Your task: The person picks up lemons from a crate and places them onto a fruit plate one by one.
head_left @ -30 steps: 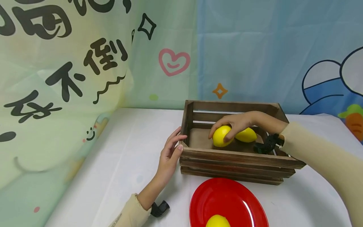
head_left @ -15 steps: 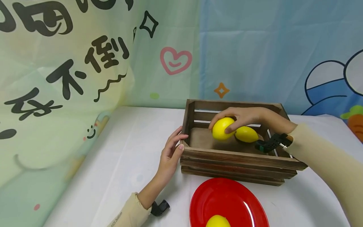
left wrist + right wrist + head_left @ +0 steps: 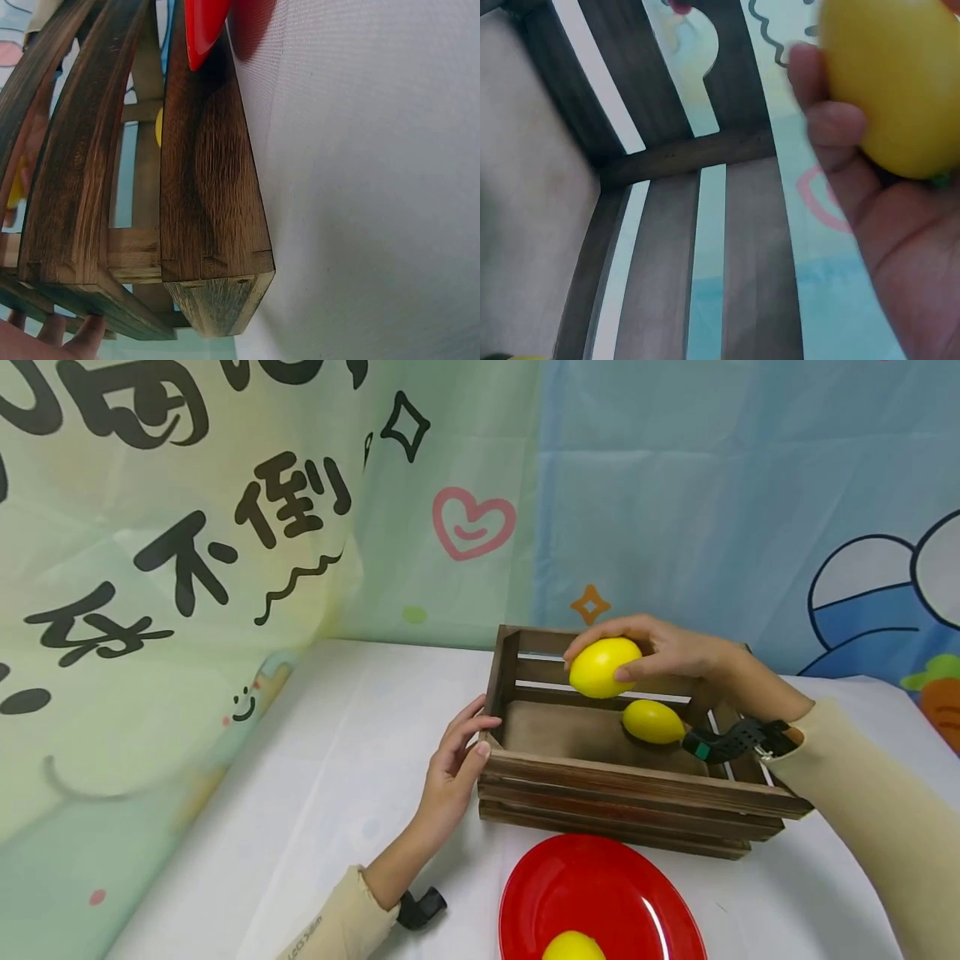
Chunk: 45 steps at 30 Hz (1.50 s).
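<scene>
In the head view my right hand (image 3: pixel 660 647) grips a yellow lemon (image 3: pixel 606 667) between thumb and fingers, raised over the back part of a brown slatted wooden crate (image 3: pixel 637 772). The right wrist view shows that lemon (image 3: pixel 892 82) close up, with fingertips on its side. A second lemon (image 3: pixel 652 722) lies on the crate's floor, below the raised one. At the crate's left end, my left hand (image 3: pixel 452 760) rests with fingers extended, their tips on the rim and the thumb near the front corner. The left wrist view catches its fingertips (image 3: pixel 88 334) against the slats.
A red plate (image 3: pixel 592 877) lies in front of the crate, holding another lemon (image 3: pixel 573 946) cut off by the frame's bottom edge. White cloth (image 3: pixel 322 777) covers the table. A printed fabric backdrop (image 3: pixel 675 485) hangs behind.
My right hand has lifted the lemon from low inside the crate up toward the back rim. The left hand stays at the crate's left end; the view has shifted slightly.
</scene>
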Motion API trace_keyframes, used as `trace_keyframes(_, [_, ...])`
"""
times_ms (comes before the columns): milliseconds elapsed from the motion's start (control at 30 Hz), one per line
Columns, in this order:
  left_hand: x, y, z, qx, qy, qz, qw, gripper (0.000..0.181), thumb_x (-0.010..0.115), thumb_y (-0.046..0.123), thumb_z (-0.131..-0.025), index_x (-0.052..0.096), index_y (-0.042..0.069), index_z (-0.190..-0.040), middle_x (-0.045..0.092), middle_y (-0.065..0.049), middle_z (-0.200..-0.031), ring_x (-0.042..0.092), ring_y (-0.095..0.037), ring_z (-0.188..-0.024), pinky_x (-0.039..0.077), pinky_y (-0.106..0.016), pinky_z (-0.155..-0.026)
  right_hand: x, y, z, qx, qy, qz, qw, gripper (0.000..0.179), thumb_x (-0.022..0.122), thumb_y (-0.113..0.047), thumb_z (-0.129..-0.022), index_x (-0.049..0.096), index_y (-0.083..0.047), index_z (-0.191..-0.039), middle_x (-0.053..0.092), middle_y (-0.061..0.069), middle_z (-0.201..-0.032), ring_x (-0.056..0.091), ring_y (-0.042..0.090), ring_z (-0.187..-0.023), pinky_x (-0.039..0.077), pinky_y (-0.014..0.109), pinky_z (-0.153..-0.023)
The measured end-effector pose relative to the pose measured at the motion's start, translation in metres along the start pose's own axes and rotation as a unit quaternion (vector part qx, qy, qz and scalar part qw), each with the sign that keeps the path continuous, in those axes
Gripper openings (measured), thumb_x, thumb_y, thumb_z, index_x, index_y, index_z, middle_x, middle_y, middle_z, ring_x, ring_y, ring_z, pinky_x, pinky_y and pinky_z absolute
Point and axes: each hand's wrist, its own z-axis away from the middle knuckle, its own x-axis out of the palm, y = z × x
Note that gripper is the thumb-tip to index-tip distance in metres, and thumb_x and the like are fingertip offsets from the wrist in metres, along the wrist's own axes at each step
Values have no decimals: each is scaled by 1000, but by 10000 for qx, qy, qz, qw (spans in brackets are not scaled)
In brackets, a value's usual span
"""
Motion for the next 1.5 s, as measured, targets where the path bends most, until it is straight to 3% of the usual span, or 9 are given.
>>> trace_keyframes(200, [0,-2,-1,-30,-19,-5,10000,31,47,12,-100,55,4,-129,33,0,-156,32,-20,-143,21,-52,-117,3,-8,-4,-1013,779,-65,9918,40,53,-3,-94,55,-1,-134,61,10,-128,60,20,-103,54,26,-77])
trace_keyframes(433, [0,-3,0,-28,13,45,10000,31,47,12,-100,55,3,-128,33,-2,-155,33,-23,-143,20,-58,-115,10,-15,-1,-1428,1249,-258,9815,40,55,-7,-93,55,5,-131,63,17,-123,62,24,-107,55,26,-79])
trace_keyframes(867, [-1,0,-1,-2,23,-14,10000,31,47,11,-100,56,4,-129,33,0,-155,33,-21,-143,21,-56,-115,25,-36,0,-2304,985,-187,9679,40,56,-8,-91,55,11,-126,62,19,-123,56,29,-116,53,28,-84])
trace_keyframes(1200, [-2,0,-2,-41,15,-15,10000,31,47,13,-101,56,4,-129,33,0,-156,33,-21,-143,21,-52,-116,48,-50,3,-2366,802,346,9677,41,53,-11,-88,58,7,-125,63,17,-119,56,28,-112,48,32,-86])
trace_keyframes(1500, [-1,1,-2,5,-14,26,10000,31,47,13,-101,55,3,-129,33,0,-156,33,-21,-143,22,-53,-116,65,-49,9,-2350,556,181,9702,43,56,-11,-85,57,5,-125,60,16,-122,55,27,-112,48,32,-85])
